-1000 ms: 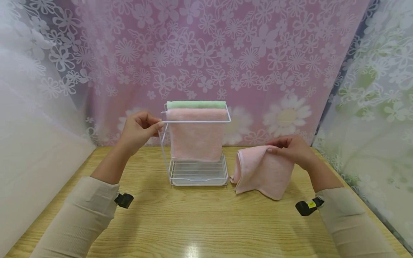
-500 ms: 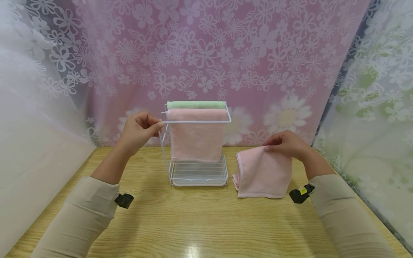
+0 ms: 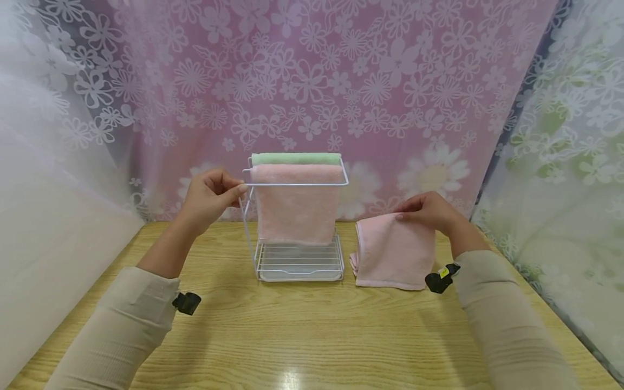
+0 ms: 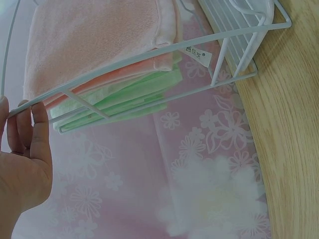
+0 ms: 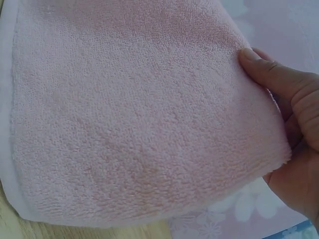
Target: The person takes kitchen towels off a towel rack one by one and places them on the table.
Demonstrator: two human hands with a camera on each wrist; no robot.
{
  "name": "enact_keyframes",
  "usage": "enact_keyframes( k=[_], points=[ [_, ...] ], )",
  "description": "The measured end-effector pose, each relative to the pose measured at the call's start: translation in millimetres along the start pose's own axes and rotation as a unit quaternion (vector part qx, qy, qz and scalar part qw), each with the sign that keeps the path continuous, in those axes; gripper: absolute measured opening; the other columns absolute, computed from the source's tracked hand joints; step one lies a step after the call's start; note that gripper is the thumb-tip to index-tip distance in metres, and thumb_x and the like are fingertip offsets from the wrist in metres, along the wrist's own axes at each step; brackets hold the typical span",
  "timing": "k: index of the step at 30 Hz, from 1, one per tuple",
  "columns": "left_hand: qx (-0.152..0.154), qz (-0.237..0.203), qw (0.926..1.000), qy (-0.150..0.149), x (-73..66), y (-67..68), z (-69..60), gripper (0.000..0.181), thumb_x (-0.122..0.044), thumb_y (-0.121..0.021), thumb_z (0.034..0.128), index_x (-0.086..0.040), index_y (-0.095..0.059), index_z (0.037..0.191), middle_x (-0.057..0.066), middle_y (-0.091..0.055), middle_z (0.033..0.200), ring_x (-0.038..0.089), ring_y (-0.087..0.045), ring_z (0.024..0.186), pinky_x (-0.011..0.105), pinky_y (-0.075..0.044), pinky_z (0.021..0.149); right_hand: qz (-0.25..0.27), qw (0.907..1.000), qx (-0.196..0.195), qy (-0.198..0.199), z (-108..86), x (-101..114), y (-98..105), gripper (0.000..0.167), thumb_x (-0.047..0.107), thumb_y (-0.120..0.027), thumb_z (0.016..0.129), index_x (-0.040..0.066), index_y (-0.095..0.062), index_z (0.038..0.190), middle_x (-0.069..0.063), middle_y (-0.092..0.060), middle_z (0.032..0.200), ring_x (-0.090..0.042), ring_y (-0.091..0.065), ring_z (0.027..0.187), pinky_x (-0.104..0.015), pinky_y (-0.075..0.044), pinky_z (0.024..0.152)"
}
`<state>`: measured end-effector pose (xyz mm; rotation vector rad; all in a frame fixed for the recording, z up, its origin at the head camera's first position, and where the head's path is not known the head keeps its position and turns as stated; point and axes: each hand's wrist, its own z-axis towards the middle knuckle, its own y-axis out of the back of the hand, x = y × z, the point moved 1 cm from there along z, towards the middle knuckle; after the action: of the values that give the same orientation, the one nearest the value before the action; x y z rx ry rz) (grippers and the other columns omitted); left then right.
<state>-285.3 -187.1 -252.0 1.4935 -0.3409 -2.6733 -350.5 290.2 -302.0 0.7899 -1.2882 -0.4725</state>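
Note:
A white wire rack [image 3: 299,275] stands mid-table, with a green towel [image 3: 296,158] over its back bar and a pink towel [image 3: 297,211] over the bar in front of that. My left hand [image 3: 209,197] pinches the rack's front upper corner between thumb and fingers; the left wrist view shows the left hand [image 4: 27,154] at the wire. To the right of the rack, my right hand [image 3: 429,211] pinches the top edge of a second pink towel [image 3: 395,252], folded and hanging down. That towel [image 5: 134,119] fills most of the right wrist view.
The wooden table [image 3: 292,336] stretches toward me in front of the rack. A pink flowered curtain [image 3: 312,81] hangs behind, with pale sheets at both sides. A small printed label [image 4: 198,56] shows by the hung towels.
My right hand has risen and shifted slightly left with the pink towel, whose turned-back front flap now hangs flat. The left hand and the rack have stayed in place.

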Motion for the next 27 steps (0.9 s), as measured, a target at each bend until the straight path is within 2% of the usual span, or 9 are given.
enact_keyframes(
  k=[3, 9, 15, 21, 27],
  points=[
    [0.0, -0.001, 1.0, 0.0, 0.2, 0.1, 0.6, 0.014, -0.001, -0.068, 0.0909, 0.01, -0.06, 0.088, 0.01, -0.069, 0.084, 0.018, -0.065, 0.064, 0.027, -0.059, 0.066, 0.011, 0.9999, -0.005, -0.002, 4.9, -6, -3, 0.033, 0.029, -0.076, 0.087, 0.007, -0.074, 0.111, -0.012, -0.071, 0.109, -0.02, -0.065, 0.097, -0.029, -0.054, 0.073],
    [-0.001, -0.002, 1.0, 0.002, 0.3, 0.1, 1.0, 0.014, -0.001, -0.067, 0.0911, 0.01, -0.059, 0.088, 0.002, -0.068, 0.081, 0.017, -0.065, 0.064, 0.027, -0.059, 0.066, 0.027, 0.9994, -0.023, -0.007, 14.4, -16, -11, 0.035, 0.03, -0.077, 0.087, 0.006, -0.074, 0.111, -0.013, -0.071, 0.108, -0.022, -0.065, 0.094, -0.03, -0.055, 0.071],
    [-0.002, 0.0, 1.0, -0.004, -0.1, 0.4, 0.2, 0.015, 0.0, -0.067, 0.0909, 0.012, -0.059, 0.089, 0.001, -0.068, 0.081, 0.019, -0.065, 0.064, 0.027, -0.059, 0.066, 0.034, 0.9986, -0.041, -0.003, 20.8, -19, -17, 0.038, 0.032, -0.076, 0.087, 0.006, -0.073, 0.114, -0.017, -0.067, 0.117, -0.03, -0.063, 0.104, -0.031, -0.055, 0.074],
    [-0.004, 0.0, 1.0, -0.007, 0.3, 0.3, 0.5, 0.015, 0.0, -0.068, 0.0906, 0.012, -0.059, 0.088, 0.005, -0.068, 0.083, 0.02, -0.065, 0.064, 0.027, -0.059, 0.066, 0.037, 0.998, -0.05, -0.01, 21.7, -23, -21, 0.038, 0.031, -0.076, 0.087, 0.006, -0.072, 0.115, -0.017, -0.067, 0.117, -0.029, -0.062, 0.108, -0.028, -0.054, 0.076],
    [-0.003, -0.008, 1.0, -0.002, -0.2, 0.4, 0.6, 0.013, 0.0, -0.067, 0.0909, 0.011, -0.06, 0.087, 0.003, -0.068, 0.08, 0.021, -0.065, 0.064, 0.026, -0.059, 0.066, 0.039, 0.9979, -0.05, -0.014, 20.8, -26, -24, 0.035, 0.025, -0.076, 0.088, 0.006, -0.072, 0.117, -0.016, -0.068, 0.117, -0.031, -0.061, 0.109, -0.035, -0.055, 0.081]
  ],
)
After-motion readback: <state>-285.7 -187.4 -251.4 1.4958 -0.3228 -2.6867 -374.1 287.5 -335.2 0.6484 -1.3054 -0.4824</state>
